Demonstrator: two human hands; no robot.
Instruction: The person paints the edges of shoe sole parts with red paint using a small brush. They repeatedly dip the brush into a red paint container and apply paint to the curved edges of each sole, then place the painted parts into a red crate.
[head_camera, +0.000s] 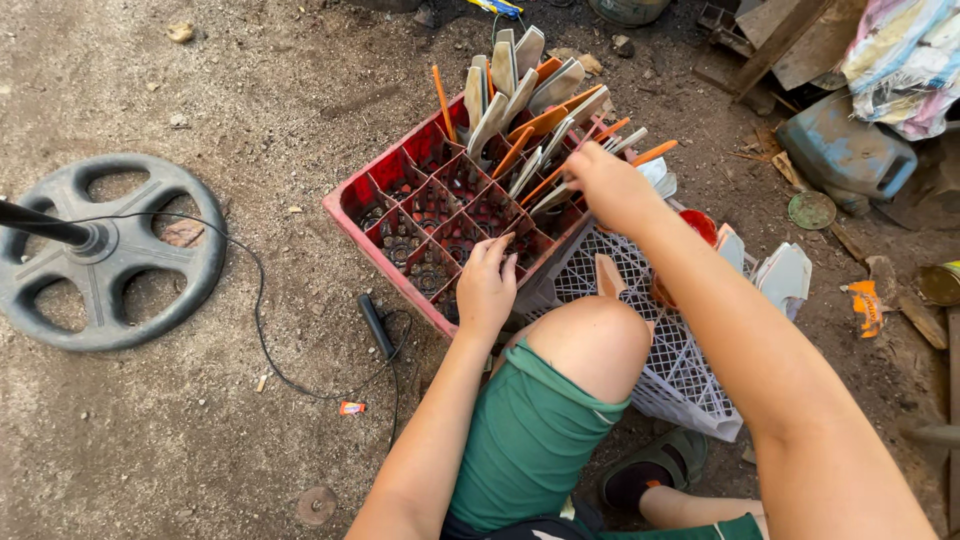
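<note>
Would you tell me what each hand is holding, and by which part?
Left hand rests on the red crate divider, holding nothing. Right hand reaches among the tools; its grip is hidden.

One camera sits on the person's head. It looks steeply down, close over a red crate (440, 215) on dirt ground (150, 420).

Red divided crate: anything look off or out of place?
Mostly orderly, but uneven. The red plastic divided crate has its far cells crammed with orange-handled flat blades leaning at mixed angles, while near cells hold none. Left hand rests on its near edge; right hand reaches among the blades. No breakage is visible.
</note>
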